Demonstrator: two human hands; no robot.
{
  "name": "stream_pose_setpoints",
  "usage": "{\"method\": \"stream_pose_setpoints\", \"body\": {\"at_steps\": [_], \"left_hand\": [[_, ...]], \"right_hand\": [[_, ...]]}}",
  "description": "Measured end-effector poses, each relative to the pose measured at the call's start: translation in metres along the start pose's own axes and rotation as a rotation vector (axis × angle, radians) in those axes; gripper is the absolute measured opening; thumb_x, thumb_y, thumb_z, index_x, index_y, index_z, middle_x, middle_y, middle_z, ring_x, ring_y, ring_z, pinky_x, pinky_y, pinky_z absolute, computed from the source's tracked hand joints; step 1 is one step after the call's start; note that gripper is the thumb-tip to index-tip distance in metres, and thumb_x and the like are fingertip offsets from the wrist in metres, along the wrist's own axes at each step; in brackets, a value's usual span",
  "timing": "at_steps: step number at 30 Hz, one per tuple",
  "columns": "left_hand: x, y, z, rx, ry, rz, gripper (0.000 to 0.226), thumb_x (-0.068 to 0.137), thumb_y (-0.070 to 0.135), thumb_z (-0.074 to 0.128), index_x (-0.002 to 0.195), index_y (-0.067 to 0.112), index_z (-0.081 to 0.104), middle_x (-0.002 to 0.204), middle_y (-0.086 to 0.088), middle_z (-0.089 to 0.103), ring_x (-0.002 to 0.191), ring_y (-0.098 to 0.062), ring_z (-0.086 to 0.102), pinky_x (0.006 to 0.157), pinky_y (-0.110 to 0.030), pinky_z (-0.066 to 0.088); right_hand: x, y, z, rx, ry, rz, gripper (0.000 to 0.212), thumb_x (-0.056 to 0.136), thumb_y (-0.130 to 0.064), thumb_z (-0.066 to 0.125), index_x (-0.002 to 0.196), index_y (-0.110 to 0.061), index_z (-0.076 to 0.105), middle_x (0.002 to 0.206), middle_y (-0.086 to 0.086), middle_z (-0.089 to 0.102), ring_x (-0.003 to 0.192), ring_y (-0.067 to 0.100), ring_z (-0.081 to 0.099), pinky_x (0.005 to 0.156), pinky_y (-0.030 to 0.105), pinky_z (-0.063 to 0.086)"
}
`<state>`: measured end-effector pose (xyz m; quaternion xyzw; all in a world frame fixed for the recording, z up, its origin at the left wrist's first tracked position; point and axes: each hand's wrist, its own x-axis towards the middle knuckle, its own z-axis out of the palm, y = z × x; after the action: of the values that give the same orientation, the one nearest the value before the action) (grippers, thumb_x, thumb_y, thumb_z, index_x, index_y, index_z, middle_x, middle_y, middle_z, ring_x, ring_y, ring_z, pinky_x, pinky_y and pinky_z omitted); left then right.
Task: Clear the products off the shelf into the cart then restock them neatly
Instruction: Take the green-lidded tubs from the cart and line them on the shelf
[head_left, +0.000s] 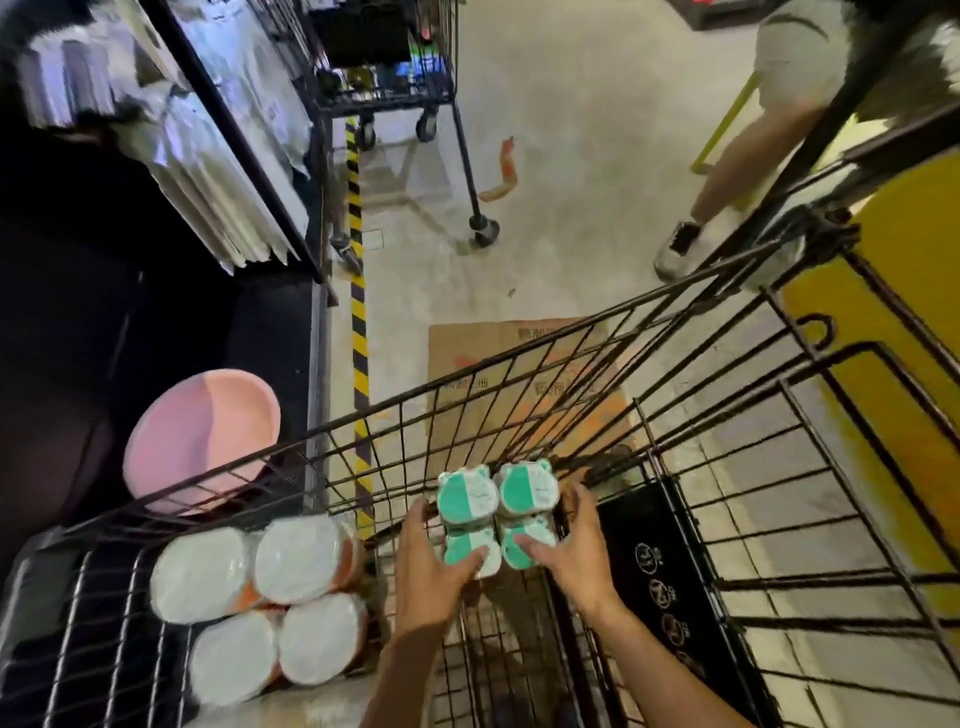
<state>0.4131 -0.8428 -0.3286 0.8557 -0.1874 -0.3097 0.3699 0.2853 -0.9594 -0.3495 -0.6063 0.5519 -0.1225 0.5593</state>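
1. Two hands work inside the wire cart: your left hand and right hand each clasp one side of a green-and-white four-pack, fingers curled round its outer edges, thumbs lying on the near two tops.
2. The four-pack sits low in the cart, near the middle, its four bear-shaped tops facing up at you.
3. Just left of your left hand, a wrapped bundle of white-topped tubs lies in the near left part of the cart, four round faces showing, with orange showing at their sides.
4. Just right of your right hand, a black panel with white round symbols stands upright inside the cart.
5. Left of the cart, a pink basin rests on the dark lowest shelf.
6. Beyond the cart's far wall, a flattened cardboard sheet lies on the floor, and a yellow-and-black hazard stripe runs along the shelf foot.
7. Far left, pale packets hang on the shelving, blurred.
8. Far middle, a second cart stands on castors, goods inside.
9. Far right, another person's leg and shoe are on the floor.
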Motion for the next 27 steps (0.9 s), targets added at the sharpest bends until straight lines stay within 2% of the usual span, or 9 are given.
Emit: {"method": "stream_pose_setpoints", "body": {"at_steps": [2, 4, 8, 13, 16, 20, 22, 24, 27], "left_hand": [[0.014, -0.005, 0.010, -0.039, 0.006, -0.006, 0.100, 0.058, 0.016, 0.090, 0.142, 0.009, 0.035, 0.142, -0.005, 0.042, 0.130, -0.018, 0.039, 0.106, -0.028, 0.033], [0.025, -0.010, 0.019, -0.063, 0.025, -0.001, 0.098, 0.055, 0.013, 0.091, 0.139, 0.009, 0.039, 0.138, -0.005, 0.046, 0.126, -0.017, 0.043, 0.101, -0.024, 0.035], [0.040, -0.021, 0.031, -0.091, 0.076, 0.003, 0.099, 0.050, 0.022, 0.093, 0.136, 0.013, 0.044, 0.133, -0.005, 0.053, 0.122, -0.020, 0.050, 0.104, -0.042, 0.043], [0.042, -0.016, 0.035, -0.165, 0.096, 0.048, 0.090, 0.054, 0.016, 0.092, 0.131, 0.019, 0.046, 0.127, 0.001, 0.055, 0.118, -0.013, 0.051, 0.100, -0.031, 0.043], [0.043, -0.014, 0.035, -0.159, 0.102, 0.065, 0.086, 0.054, 0.016, 0.091, 0.129, 0.021, 0.048, 0.125, 0.001, 0.056, 0.116, -0.014, 0.052, 0.099, -0.033, 0.045], [0.044, -0.015, 0.031, -0.232, 0.073, 0.037, 0.082, 0.052, 0.014, 0.092, 0.121, 0.022, 0.049, 0.116, 0.003, 0.062, 0.109, -0.013, 0.059, 0.092, -0.038, 0.052], [0.040, -0.013, 0.027, -0.264, 0.059, 0.021, 0.080, 0.053, 0.011, 0.092, 0.119, 0.019, 0.048, 0.111, 0.005, 0.063, 0.104, -0.010, 0.061, 0.086, -0.027, 0.054], [0.033, -0.006, 0.020, -0.294, 0.056, 0.023, 0.075, 0.055, 0.006, 0.090, 0.115, 0.017, 0.046, 0.104, 0.011, 0.060, 0.098, -0.002, 0.059, 0.074, -0.009, 0.049], [0.019, 0.010, 0.005, -0.291, 0.038, 0.034, 0.074, 0.056, 0.004, 0.089, 0.113, 0.018, 0.043, 0.101, 0.009, 0.057, 0.092, -0.005, 0.058, 0.067, -0.006, 0.045]], "right_hand": [[0.013, 0.003, 0.009, 0.027, -0.008, -0.001, 0.104, 0.057, -0.015, 0.091, 0.142, -0.013, 0.030, 0.138, 0.005, 0.048, 0.127, 0.014, 0.043, 0.108, 0.029, 0.036], [0.024, 0.006, 0.016, 0.062, -0.024, -0.020, 0.104, 0.056, -0.007, 0.090, 0.141, -0.012, 0.031, 0.136, 0.005, 0.051, 0.127, 0.016, 0.046, 0.109, 0.036, 0.037], [0.034, 0.010, 0.025, 0.163, -0.037, -0.067, 0.103, 0.056, 0.001, 0.088, 0.141, -0.016, 0.032, 0.136, 0.005, 0.051, 0.128, 0.017, 0.047, 0.109, 0.040, 0.040], [0.034, 0.009, 0.028, 0.262, -0.007, -0.087, 0.090, 0.058, 0.003, 0.086, 0.129, -0.028, 0.039, 0.124, -0.002, 0.057, 0.118, 0.010, 0.054, 0.086, 0.010, 0.048], [0.034, 0.010, 0.031, 0.288, 0.038, -0.090, 0.089, 0.057, 0.004, 0.086, 0.127, -0.027, 0.042, 0.120, -0.004, 0.059, 0.115, 0.009, 0.055, 0.082, 0.006, 0.047], [0.032, 0.015, 0.036, 0.291, 0.107, -0.071, 0.092, 0.053, 0.001, 0.089, 0.132, -0.019, 0.047, 0.123, 0.002, 0.061, 0.116, 0.014, 0.057, 0.096, 0.028, 0.050], [0.026, 0.015, 0.038, 0.290, 0.137, -0.053, 0.091, 0.050, -0.002, 0.091, 0.129, -0.021, 0.049, 0.122, 0.004, 0.061, 0.117, 0.017, 0.057, 0.098, 0.035, 0.049], [0.018, 0.010, 0.037, 0.267, 0.174, -0.047, 0.088, 0.049, -0.005, 0.092, 0.123, -0.025, 0.050, 0.121, 0.004, 0.060, 0.116, 0.018, 0.057, 0.098, 0.035, 0.049], [0.002, -0.005, 0.028, 0.225, 0.212, -0.060, 0.088, 0.047, -0.011, 0.094, 0.121, -0.025, 0.050, 0.119, 0.004, 0.059, 0.113, 0.018, 0.057, 0.098, 0.039, 0.049]]}}
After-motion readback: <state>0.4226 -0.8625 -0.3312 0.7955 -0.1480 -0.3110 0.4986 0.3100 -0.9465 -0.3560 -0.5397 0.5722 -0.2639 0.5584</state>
